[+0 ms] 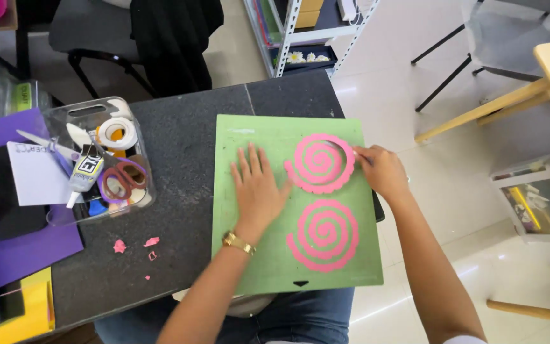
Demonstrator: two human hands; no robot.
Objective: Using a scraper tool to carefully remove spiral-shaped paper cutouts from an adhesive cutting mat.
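Pink paper spirals sit on a green cutting mat (pixel 256 255) that lies across a dark speckled worktop (pixel 186 159). The person's left hand (pixel 257 188) lies flat on the mat, fingers spread, its thumb touching the edge of the upper spiral (pixel 321 164). The right hand (pixel 382 171) rests at the mat's right edge, its fingers pressed together and pinching the outer rim of that same spiral. A second spiral (pixel 323 234) lies just below, untouched. A gold watch (pixel 238 242) circles the left wrist. To the left, a clear plastic bin (pixel 74 114) holds scissors (pixel 119 178), a tape roll (pixel 117 132) and a glue tube (pixel 84 173), beside purple sheets (pixel 20 255). Small pink scraps (pixel 135 243) dot the worktop near the bin.
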